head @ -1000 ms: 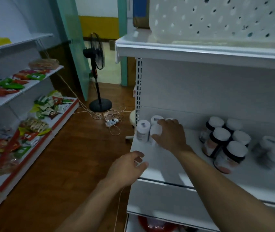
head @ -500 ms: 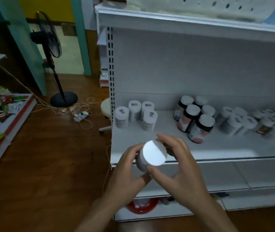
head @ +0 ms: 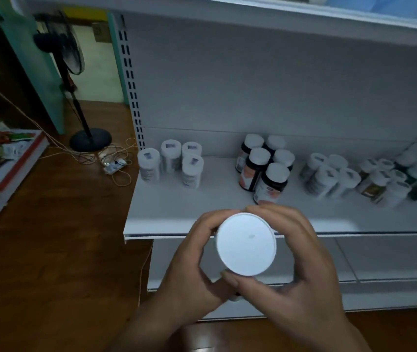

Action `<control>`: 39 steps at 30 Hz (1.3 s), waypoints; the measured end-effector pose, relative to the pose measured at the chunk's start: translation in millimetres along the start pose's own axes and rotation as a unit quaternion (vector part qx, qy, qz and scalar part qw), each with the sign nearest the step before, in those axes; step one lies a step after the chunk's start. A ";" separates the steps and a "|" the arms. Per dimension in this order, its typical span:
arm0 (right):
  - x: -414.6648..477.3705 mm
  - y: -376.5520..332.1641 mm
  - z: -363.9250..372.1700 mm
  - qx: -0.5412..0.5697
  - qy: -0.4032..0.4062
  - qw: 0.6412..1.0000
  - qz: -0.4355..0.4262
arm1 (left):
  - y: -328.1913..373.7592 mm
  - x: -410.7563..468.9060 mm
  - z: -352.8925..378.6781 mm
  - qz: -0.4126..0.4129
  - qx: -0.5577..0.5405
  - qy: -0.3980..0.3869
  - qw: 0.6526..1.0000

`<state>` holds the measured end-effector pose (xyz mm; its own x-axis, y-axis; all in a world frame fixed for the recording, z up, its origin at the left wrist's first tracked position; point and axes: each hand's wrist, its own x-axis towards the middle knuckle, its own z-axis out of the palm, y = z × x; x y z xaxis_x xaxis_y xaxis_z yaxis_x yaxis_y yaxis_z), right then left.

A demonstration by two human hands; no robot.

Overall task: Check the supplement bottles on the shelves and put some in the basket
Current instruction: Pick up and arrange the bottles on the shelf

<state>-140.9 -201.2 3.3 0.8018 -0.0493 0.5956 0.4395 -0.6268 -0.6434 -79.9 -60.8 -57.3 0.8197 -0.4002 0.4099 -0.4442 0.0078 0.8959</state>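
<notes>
Fingers [head: 208, 223] of the left hand [head: 189, 270] are curling round the 9-to-11 o'clock side of a white bottle [head: 246, 243], while the right hand [head: 301, 280] is wrapping it from 12 through 4 o'clock, its thumb pressing the rim at about 6 o'clock. So both hands are gripping the bottle between them, and it is hanging in the air in front of the shelf [head: 202, 207], just over the shelf's front lip in the view. One flat round white end is facing straight up at the camera, so the long axis is running along the line of sight, away from the viewer. The body is hiding behind that disc and the fingers, and I cannot tell whether the end showing is the cap or the base. On the shelf at 11 o'clock from the hands, four white bottles [head: 170, 158] are standing upright in a cluster. At 1 o'clock a group of dark bottles [head: 263, 168] with white caps is standing, with more blurred ones beyond at 2 o'clock. A second ago the right hand was reaching among the white cluster and the left hand was resting at the shelf's edge. Half a second ago both were already holding the bottle, and its round end is now filling more of the view.
</notes>
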 end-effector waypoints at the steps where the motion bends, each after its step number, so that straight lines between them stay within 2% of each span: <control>1: -2.6 6.1 -2.6 0.031 0.000 0.999 0.020 | 2.0 -1.1 4.0 -0.007 0.010 0.000 1.000; 4: -9.2 28.2 -8.5 0.199 -0.002 0.969 0.149 | 7.5 -8.4 9.5 -0.060 -0.002 0.027 0.998; 8: -16.4 54.4 -10.6 0.358 -0.093 0.881 0.295 | 12.2 -11.9 5.0 -0.091 -0.039 0.060 0.993; 12: -22.1 62.5 -1.8 0.448 -0.179 0.813 0.325 | 22.0 -6.6 5.3 -0.077 -0.063 0.052 0.994; 16: -26.8 64.3 7.9 0.495 -0.150 0.782 0.347 | 31.8 -2.8 9.4 -0.036 0.002 0.009 0.999; 20: -27.7 63.7 12.6 0.487 -0.139 0.786 0.355 | 33.7 -2.6 6.0 -0.014 0.051 -0.007 0.999; 28: -20.3 59.1 18.7 0.495 -0.150 0.789 0.333 | 34.7 -7.3 -6.2 -0.015 0.048 0.004 0.999; 32: -13.6 55.4 13.4 0.462 -0.158 0.816 0.310 | 26.2 -10.0 -17.6 -0.026 0.034 0.018 0.999; 36: -8.2 53.9 6.5 0.400 -0.161 0.866 0.254 | 18.9 -15.0 -24.0 -0.140 -0.091 0.022 0.986; 39: -7.2 54.0 4.8 0.330 -0.176 0.903 0.210 | 18.8 -16.7 -21.2 -0.189 -0.131 0.026 0.973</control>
<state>-121.0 -231.0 -38.1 0.9818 0.1482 0.1183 0.1202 -0.0038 -0.9927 -94.2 -34.5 -43.6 0.9271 -0.3722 0.0445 -0.0057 0.1046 0.9945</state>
